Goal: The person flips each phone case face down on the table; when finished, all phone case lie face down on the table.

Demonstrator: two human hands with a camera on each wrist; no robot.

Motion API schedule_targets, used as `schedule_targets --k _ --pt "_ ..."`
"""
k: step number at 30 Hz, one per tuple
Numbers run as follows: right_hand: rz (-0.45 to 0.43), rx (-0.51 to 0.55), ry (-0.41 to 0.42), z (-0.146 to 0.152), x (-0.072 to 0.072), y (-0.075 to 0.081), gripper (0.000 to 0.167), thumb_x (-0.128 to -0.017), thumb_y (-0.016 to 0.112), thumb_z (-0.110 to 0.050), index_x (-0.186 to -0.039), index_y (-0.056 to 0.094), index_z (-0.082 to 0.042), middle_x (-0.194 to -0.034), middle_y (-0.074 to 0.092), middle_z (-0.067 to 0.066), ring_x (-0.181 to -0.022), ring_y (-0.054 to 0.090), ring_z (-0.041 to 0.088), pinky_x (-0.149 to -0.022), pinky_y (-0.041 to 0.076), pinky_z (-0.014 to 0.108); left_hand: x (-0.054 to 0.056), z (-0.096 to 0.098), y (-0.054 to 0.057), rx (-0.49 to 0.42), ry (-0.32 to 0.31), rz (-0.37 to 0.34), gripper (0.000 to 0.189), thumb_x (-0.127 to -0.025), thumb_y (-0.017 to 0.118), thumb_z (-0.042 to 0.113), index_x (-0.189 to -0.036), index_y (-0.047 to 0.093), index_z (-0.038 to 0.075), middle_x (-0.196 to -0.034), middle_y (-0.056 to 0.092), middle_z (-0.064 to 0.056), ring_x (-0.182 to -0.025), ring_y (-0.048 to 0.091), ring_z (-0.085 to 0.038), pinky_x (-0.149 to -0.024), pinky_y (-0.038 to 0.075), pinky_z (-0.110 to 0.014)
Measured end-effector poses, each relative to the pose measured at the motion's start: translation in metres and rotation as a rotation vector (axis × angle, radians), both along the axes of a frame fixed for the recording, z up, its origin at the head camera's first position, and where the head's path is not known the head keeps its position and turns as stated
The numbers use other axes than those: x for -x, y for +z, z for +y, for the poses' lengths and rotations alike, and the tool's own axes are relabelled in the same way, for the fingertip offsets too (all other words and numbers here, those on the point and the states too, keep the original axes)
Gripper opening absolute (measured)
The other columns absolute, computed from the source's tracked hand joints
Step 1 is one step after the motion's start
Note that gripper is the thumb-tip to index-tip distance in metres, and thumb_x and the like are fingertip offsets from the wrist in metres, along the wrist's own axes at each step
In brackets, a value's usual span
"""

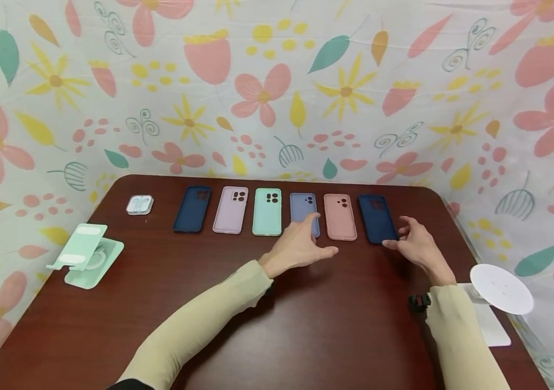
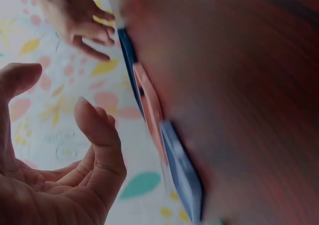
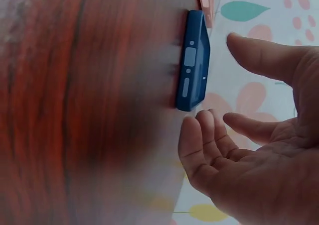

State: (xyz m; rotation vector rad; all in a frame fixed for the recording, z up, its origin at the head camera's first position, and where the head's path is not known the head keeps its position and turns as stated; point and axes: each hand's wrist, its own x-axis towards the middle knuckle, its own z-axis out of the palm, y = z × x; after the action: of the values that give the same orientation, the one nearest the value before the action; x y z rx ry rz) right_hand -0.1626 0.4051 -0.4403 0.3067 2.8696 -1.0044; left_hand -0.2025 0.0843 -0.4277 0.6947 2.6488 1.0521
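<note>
Cream sleeves (image 1: 199,322) come closest to the camera, reaching forward over a dark reddish-brown wooden table (image 1: 306,336) to where six phone cases lie in a side-by-side row near its far edge. From left to right these are a navy case (image 1: 191,211), a lilac case (image 1: 230,214), a mint case (image 1: 267,219), a periwinkle case (image 1: 301,203), a pink case (image 1: 340,219) and a dark blue case (image 1: 378,222), each lying flat with a gap to its neighbour. The left hand (image 1: 301,246) hovers by the near end of the periwinkle case, thumb and fingers spread with nothing between them. The right hand (image 1: 418,244) is just beside the dark blue case, its thumb well apart from loosely bent fingers, pinching nothing; whether a fingertip brushes the case I cannot tell. As a judgement, the lining-up looks done or nearly so: all six camera cutouts are at the far end, the row is fairly even, and no case is in hand. Small straightening at the right end may be all that is left, though the pictures cannot settle that.
</note>
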Motion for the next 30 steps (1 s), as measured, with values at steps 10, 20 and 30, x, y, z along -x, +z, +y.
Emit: schedule_targets --k 10,20,30 --pt "-0.107 0.032 -0.020 0.006 0.007 -0.007 0.090 -0.102 0.074 -0.022 -0.167 0.022 0.011 -0.155 0.044 0.043 -0.138 0.049 0.057 -0.118 0.044 0.073 0.001 0.067 -0.004 -0.009 -0.080 -0.106 0.095 -0.092 0.086 0.047 -0.167 0.040 0.011 -0.084 0.080 -0.002 -0.093 0.081 -0.022 -0.089 0.063 -0.027" --pt "-0.102 0.065 -0.036 0.006 0.009 -0.014 0.087 -0.099 0.075 -0.017 -0.165 0.027 0.013 -0.151 0.043 0.043 -0.131 0.050 0.055 -0.115 0.046 0.069 0.013 0.120 -0.011 -0.122 -0.091 -0.292 0.094 -0.094 0.087 0.022 -0.168 0.032 0.002 -0.067 0.071 -0.010 -0.051 0.073 -0.021 -0.054 0.062 -0.024" --pt "-0.097 0.059 -0.041 0.007 0.005 -0.010 0.084 -0.099 0.075 -0.018 -0.163 0.031 0.012 -0.148 0.045 0.040 -0.126 0.051 0.049 -0.111 0.048 0.064 0.056 0.177 -0.062 0.137 -0.043 -0.244 0.105 -0.094 0.087 0.039 -0.173 0.026 0.008 -0.171 0.047 -0.008 -0.058 0.073 -0.006 -0.063 0.060 -0.013"
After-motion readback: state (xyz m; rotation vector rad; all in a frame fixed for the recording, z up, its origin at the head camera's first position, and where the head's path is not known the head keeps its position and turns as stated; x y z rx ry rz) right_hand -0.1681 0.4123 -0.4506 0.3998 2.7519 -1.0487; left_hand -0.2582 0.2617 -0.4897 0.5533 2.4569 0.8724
